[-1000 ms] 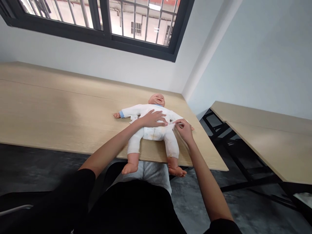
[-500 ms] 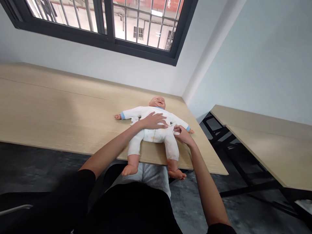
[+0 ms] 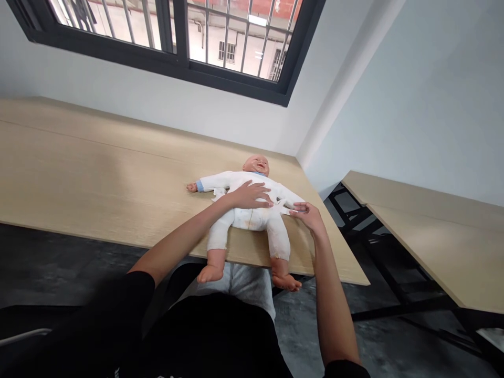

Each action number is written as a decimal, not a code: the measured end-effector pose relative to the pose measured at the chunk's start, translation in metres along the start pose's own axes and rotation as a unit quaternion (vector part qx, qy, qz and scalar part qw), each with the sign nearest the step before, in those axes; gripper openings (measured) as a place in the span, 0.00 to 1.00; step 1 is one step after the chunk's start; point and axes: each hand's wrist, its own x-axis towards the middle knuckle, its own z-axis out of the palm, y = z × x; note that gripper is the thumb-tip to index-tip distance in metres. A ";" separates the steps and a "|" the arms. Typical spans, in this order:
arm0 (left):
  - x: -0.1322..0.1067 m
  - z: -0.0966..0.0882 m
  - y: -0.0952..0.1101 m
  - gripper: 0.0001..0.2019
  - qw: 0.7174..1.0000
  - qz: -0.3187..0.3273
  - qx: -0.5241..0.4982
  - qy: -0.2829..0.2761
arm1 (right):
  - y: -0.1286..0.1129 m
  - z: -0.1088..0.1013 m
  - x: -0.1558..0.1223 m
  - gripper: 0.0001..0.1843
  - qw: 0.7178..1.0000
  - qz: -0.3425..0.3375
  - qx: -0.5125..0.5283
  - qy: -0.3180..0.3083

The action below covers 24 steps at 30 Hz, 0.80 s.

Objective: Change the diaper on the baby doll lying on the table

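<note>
A baby doll (image 3: 279, 226) in a white suit with blue cuffs lies on its back on the table, its feet hanging over the near edge. Round its waist is a white diaper (image 3: 249, 214), with a ruffled side showing at each hip. My left hand (image 3: 252, 195) rests flat on the doll's belly, fingers spread, covering part of the diaper's front. Beside the doll's hip, my right hand (image 3: 306, 214) pinches the end of a white diaper tab (image 3: 286, 211), which stretches out sideways from the waist. The doll's hand on that side is hidden behind my fingers.
The wooden table (image 3: 118, 184) runs far to the left and ends just right of the doll. Across a gap stands a second table (image 3: 425, 226) on black metal legs. A barred window (image 3: 236, 47) is set in the wall behind.
My right hand has moved outward to the right, away from the doll's hip, drawing the white tab out with it. My left hand stays on the belly.
</note>
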 end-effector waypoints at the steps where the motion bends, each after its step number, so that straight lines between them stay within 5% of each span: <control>1: 0.000 0.000 0.000 0.23 1.000 0.000 -0.001 0.001 | 0.000 -0.001 0.000 0.28 1.000 0.012 -0.002 0.012; 7: -0.001 0.001 0.000 0.28 0.999 -0.049 0.005 0.018 | -0.012 -0.011 -0.006 0.26 0.996 0.071 0.052 -0.029; 11: 0.004 0.000 -0.001 0.36 0.997 -0.077 0.015 0.009 | -0.043 -0.010 -0.008 0.26 0.996 0.037 0.076 -0.038; 18: 0.020 -0.003 0.000 0.39 0.996 -0.075 0.043 -0.028 | -0.112 0.044 0.003 0.21 0.990 -0.057 -0.056 -0.117; 24: 0.018 -0.002 -0.003 0.45 0.997 -0.072 -0.004 -0.041 | -0.128 0.084 0.003 0.17 0.970 -0.079 -0.199 -0.115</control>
